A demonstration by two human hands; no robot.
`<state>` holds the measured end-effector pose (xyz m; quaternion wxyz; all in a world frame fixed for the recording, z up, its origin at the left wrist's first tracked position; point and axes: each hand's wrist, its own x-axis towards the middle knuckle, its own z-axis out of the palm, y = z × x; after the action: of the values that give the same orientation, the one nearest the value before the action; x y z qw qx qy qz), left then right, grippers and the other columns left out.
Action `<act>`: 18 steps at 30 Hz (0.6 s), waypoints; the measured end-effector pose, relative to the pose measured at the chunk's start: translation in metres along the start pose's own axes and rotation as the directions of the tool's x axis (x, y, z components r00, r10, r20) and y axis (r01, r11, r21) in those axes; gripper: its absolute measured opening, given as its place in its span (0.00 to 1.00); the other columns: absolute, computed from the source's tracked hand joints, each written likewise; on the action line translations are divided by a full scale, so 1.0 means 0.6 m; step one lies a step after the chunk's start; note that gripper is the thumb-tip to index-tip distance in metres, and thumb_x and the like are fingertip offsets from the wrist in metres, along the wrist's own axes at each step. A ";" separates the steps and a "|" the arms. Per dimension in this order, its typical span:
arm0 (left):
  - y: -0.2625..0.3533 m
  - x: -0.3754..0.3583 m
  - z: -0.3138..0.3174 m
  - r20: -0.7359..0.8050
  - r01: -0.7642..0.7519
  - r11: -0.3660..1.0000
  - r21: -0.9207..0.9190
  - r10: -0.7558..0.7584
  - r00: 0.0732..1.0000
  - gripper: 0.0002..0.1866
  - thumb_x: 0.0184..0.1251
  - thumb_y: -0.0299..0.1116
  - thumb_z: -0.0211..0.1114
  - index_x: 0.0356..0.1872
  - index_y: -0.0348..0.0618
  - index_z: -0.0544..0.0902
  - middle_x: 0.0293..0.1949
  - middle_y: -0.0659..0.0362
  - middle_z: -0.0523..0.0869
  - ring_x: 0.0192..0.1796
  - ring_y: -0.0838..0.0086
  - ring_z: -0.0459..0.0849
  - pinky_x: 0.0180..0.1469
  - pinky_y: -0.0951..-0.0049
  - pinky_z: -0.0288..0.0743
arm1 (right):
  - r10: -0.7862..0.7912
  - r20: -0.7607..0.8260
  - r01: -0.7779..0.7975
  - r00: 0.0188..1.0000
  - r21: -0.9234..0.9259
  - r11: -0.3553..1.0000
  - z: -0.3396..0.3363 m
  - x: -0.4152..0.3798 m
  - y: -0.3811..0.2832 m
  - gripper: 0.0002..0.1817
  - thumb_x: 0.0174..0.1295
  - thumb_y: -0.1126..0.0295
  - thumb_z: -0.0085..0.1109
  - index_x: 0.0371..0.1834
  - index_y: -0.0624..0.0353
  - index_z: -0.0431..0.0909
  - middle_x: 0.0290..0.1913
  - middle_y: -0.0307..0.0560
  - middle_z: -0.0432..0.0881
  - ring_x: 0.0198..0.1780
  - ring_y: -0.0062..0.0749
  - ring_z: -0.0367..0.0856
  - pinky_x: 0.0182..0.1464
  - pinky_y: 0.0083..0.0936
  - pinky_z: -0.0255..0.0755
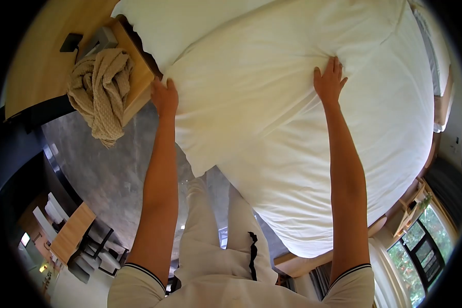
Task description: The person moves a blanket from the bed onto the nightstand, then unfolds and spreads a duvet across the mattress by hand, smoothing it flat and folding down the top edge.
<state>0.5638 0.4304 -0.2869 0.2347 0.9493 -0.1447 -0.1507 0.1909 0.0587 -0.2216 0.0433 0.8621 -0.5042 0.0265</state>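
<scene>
A large white duvet covers the bed in front of me, with one corner hanging over the near side. My left hand is at the duvet's left edge, close beside the wooden bedside table. Its fingers look curled at the cloth's edge, their tips partly hidden. Farther right, my right hand rests on top of the duvet with fingers spread. Small creases gather in the fabric around its fingertips, and a long fold runs diagonally between the two hands.
A beige knitted blanket lies bunched on the bedside table and hangs over its edge. Grey floor shows at left. A wooden table with chairs stands lower left; a window is lower right. The bed's wooden frame shows below the duvet.
</scene>
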 end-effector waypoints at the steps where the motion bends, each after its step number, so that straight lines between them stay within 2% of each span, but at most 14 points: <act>1: -0.006 0.004 0.003 0.012 0.044 0.996 -0.075 -0.043 0.999 0.35 0.84 0.51 0.64 0.85 0.52 0.71 0.86 0.54 0.72 0.87 0.45 0.66 0.88 0.32 0.54 | -0.028 -0.079 0.041 0.996 0.161 0.986 -0.017 0.006 -0.009 0.40 0.78 0.54 0.63 0.90 0.56 0.64 0.87 0.54 0.70 0.88 0.56 0.64 0.88 0.67 0.52; 2: 0.051 -0.042 -0.010 -0.124 -0.256 0.966 0.019 0.257 0.959 0.33 0.82 0.47 0.65 0.83 0.51 0.74 0.85 0.53 0.72 0.87 0.45 0.66 0.89 0.36 0.53 | -0.043 -0.164 0.093 0.986 0.312 0.945 -0.034 0.010 -0.024 0.40 0.76 0.59 0.65 0.88 0.58 0.65 0.85 0.56 0.72 0.87 0.57 0.65 0.88 0.66 0.52; 3: 0.116 -0.089 -0.023 -0.223 -0.518 0.842 0.151 0.539 0.812 0.31 0.81 0.43 0.66 0.81 0.50 0.76 0.85 0.52 0.72 0.87 0.46 0.65 0.90 0.39 0.53 | -0.125 -0.302 0.243 0.945 0.394 0.886 -0.045 -0.012 -0.072 0.38 0.72 0.67 0.66 0.85 0.59 0.68 0.82 0.58 0.75 0.85 0.58 0.67 0.88 0.66 0.52; 4: 0.184 -0.134 -0.032 -0.117 -0.588 0.798 0.128 0.601 0.790 0.32 0.80 0.36 0.68 0.82 0.51 0.74 0.84 0.53 0.74 0.87 0.49 0.67 0.90 0.41 0.51 | -0.215 -0.250 0.314 0.944 0.488 0.814 -0.070 -0.033 -0.123 0.36 0.72 0.69 0.64 0.85 0.59 0.69 0.81 0.59 0.75 0.85 0.58 0.67 0.88 0.64 0.53; 5: 0.232 -0.171 -0.032 -0.005 -0.610 0.787 0.093 0.613 0.790 0.32 0.82 0.35 0.67 0.84 0.52 0.73 0.87 0.54 0.70 0.89 0.49 0.64 0.91 0.38 0.48 | -0.316 -0.195 0.370 0.929 0.555 0.745 -0.082 -0.059 -0.172 0.35 0.73 0.70 0.63 0.84 0.58 0.71 0.82 0.59 0.74 0.86 0.58 0.66 0.89 0.62 0.53; 6: 0.251 -0.185 -0.020 0.061 -0.647 0.757 0.086 0.644 0.762 0.33 0.83 0.39 0.66 0.85 0.53 0.72 0.89 0.55 0.67 0.90 0.50 0.60 0.91 0.34 0.46 | -0.442 -0.128 0.423 0.888 0.605 0.675 -0.083 -0.078 -0.217 0.35 0.72 0.71 0.64 0.84 0.57 0.71 0.82 0.58 0.74 0.86 0.57 0.66 0.90 0.60 0.53; 8: 0.250 -0.181 0.015 0.138 -0.656 0.747 0.111 0.642 0.754 0.34 0.85 0.44 0.64 0.87 0.52 0.70 0.90 0.56 0.64 0.92 0.49 0.57 0.90 0.32 0.43 | -0.575 -0.059 0.486 0.816 0.610 0.626 -0.105 -0.107 -0.284 0.35 0.74 0.70 0.63 0.85 0.53 0.71 0.87 0.56 0.69 0.88 0.57 0.63 0.90 0.61 0.53; 10: 0.236 -0.160 0.033 0.122 -0.614 0.773 0.158 0.602 0.789 0.35 0.85 0.47 0.64 0.88 0.51 0.69 0.91 0.57 0.63 0.92 0.48 0.56 0.91 0.31 0.41 | -0.589 -0.056 0.496 0.807 0.606 0.622 -0.067 -0.114 -0.302 0.35 0.77 0.64 0.63 0.87 0.49 0.69 0.89 0.50 0.67 0.90 0.51 0.61 0.92 0.60 0.50; 11: 0.238 -0.148 0.036 0.103 -0.577 0.794 0.194 0.568 0.816 0.37 0.85 0.49 0.64 0.88 0.50 0.69 0.92 0.59 0.62 0.92 0.48 0.56 0.91 0.31 0.39 | -0.592 -0.054 0.496 0.804 0.610 0.618 -0.061 -0.103 -0.303 0.35 0.77 0.64 0.63 0.87 0.49 0.69 0.89 0.50 0.67 0.90 0.51 0.61 0.92 0.60 0.50; 13: 0.241 -0.131 0.042 0.112 -0.561 0.802 0.205 0.550 0.827 0.38 0.85 0.50 0.64 0.89 0.49 0.67 0.92 0.58 0.62 0.93 0.48 0.54 0.91 0.31 0.37 | -0.643 0.014 0.553 0.765 0.497 0.669 -0.044 -0.065 -0.291 0.36 0.80 0.57 0.60 0.90 0.43 0.67 0.91 0.42 0.65 0.92 0.42 0.59 0.93 0.58 0.46; 14: 0.246 -0.125 0.042 0.121 -0.549 0.809 0.211 0.536 0.836 0.39 0.86 0.50 0.63 0.90 0.48 0.66 0.92 0.57 0.61 0.93 0.47 0.52 0.91 0.31 0.35 | -0.642 0.018 0.551 0.766 0.494 0.672 -0.034 -0.041 -0.288 0.36 0.80 0.57 0.60 0.90 0.43 0.67 0.91 0.42 0.65 0.92 0.42 0.59 0.93 0.58 0.46; 16: 0.250 -0.103 0.055 0.115 -0.539 0.822 0.181 0.527 0.842 0.39 0.86 0.51 0.62 0.90 0.48 0.66 0.92 0.57 0.61 0.94 0.48 0.51 0.91 0.31 0.32 | -0.724 0.027 0.636 0.689 0.456 0.622 -0.011 0.016 -0.280 0.38 0.80 0.52 0.59 0.92 0.40 0.64 0.92 0.36 0.64 0.92 0.36 0.58 0.94 0.57 0.42; 18: 0.244 -0.096 0.056 0.108 -0.541 0.817 0.201 0.530 0.841 0.39 0.85 0.52 0.62 0.90 0.48 0.67 0.93 0.56 0.60 0.94 0.46 0.49 0.90 0.30 0.32 | -0.807 0.023 0.697 0.590 0.490 0.524 0.008 0.097 -0.257 0.39 0.79 0.51 0.60 0.92 0.40 0.64 0.93 0.35 0.62 0.92 0.37 0.58 0.94 0.55 0.47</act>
<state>0.4694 0.3125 -0.2311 0.1559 0.8867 -0.4271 -0.0837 0.3539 0.0833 -0.2286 -0.2043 0.9770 -0.0600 0.0082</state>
